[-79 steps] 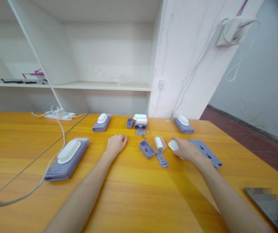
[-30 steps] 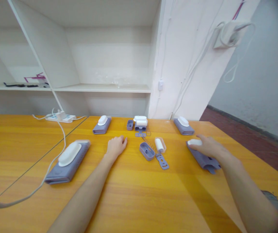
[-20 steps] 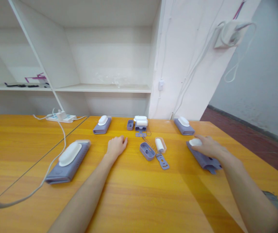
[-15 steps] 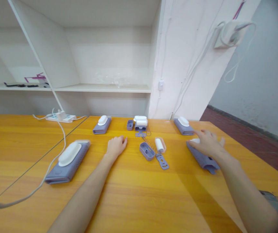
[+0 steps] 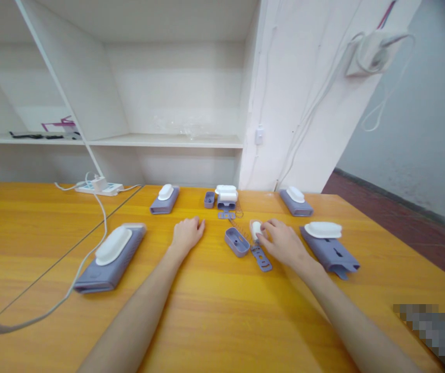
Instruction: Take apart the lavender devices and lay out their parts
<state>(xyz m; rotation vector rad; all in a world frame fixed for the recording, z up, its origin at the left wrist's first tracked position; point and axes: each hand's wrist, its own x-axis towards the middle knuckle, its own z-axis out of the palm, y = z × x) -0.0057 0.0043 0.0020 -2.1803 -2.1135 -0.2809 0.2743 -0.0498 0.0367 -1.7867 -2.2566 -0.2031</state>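
Right hand (image 5: 280,242): fingers close loosely on the small white plastic roller (image 5: 255,228), mid orange wooden worktop (image 5: 222,311), one o'clock of lilac oval tray (image 5: 237,241). Probably light, rigid, slick; pinch its ends. Left hand (image 5: 186,234): flat, released.

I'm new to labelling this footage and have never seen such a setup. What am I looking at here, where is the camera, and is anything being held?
There is no machine: a person works with bare hands, and the one camera sits on their head, looking forward and down, so both forearms reach in from the bottom edge. The left hand lies flat on the orange table, holding nothing. The right hand has its fingers on a small white roller part; whether it grips it cannot be told. Beside it lie a small purple tray and a flat purple strip. To the right is a purple base with a white cap resting on it. Similar purple units stand at the left and along the far edge, near a white power strip.
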